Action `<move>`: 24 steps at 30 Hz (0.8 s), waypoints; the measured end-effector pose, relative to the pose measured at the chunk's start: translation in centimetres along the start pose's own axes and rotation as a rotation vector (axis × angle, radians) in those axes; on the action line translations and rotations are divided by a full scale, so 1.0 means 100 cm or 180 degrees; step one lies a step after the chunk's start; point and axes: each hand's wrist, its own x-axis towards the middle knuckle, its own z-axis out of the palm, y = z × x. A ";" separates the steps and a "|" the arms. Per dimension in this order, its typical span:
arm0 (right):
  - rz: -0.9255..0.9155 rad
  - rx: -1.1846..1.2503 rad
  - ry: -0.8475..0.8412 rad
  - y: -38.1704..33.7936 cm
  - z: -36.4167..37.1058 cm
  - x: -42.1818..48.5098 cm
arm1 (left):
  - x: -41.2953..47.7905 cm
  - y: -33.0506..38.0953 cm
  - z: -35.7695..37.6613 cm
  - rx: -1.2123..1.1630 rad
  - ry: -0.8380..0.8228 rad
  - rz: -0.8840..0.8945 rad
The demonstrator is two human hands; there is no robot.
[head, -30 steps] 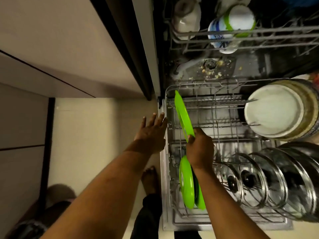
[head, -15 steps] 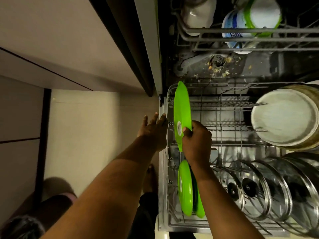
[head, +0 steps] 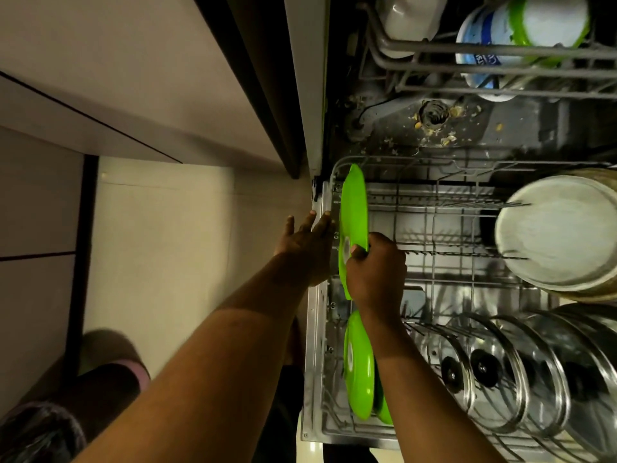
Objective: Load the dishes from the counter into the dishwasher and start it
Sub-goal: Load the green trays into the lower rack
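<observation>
Beige floor tiles (head: 167,245) lie to the left of our left hand (head: 305,245). Its fingers are straight and slightly spread, with the fingertips against the left wall of the pulled-out grey wire lower rack (head: 315,345). Just right of that hand stands the bright green round plastic plate (head: 354,202), on edge and nearly upright in the rack's left row. Our right hand (head: 375,272) grips this plate at its near edge, the thumb curled onto its left face and the fingers wrapped behind it.

Below the right wrist, closer to us, two more green round plates (head: 359,372) stand on edge in the same row, close together. To the right of our right forearm, a line of round glass lids with steel rims and black knobs (head: 484,369) leans in the tines. Farther right of the right hand, a stack of round white dishes (head: 561,228) stands on edge.

Beyond our hands, food scraps (head: 434,121) dot the dark dishwasher floor. The upper grey wire rack (head: 500,50) holds a white cup (head: 410,15) and a white tub with a green rim (head: 547,18).
</observation>
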 end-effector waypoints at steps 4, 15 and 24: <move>0.0124 -0.0044 -0.0081 0.003 0.009 0.008 | 0.002 0.001 -0.002 0.0083 -0.0079 -0.0008; 0.0150 -0.0182 -0.0353 -0.004 0.028 0.031 | 0.007 -0.001 -0.005 0.0449 -0.0225 0.0037; 0.0148 -0.0281 -0.0409 -0.003 0.031 0.033 | 0.004 0.001 -0.006 0.0559 -0.0201 0.0030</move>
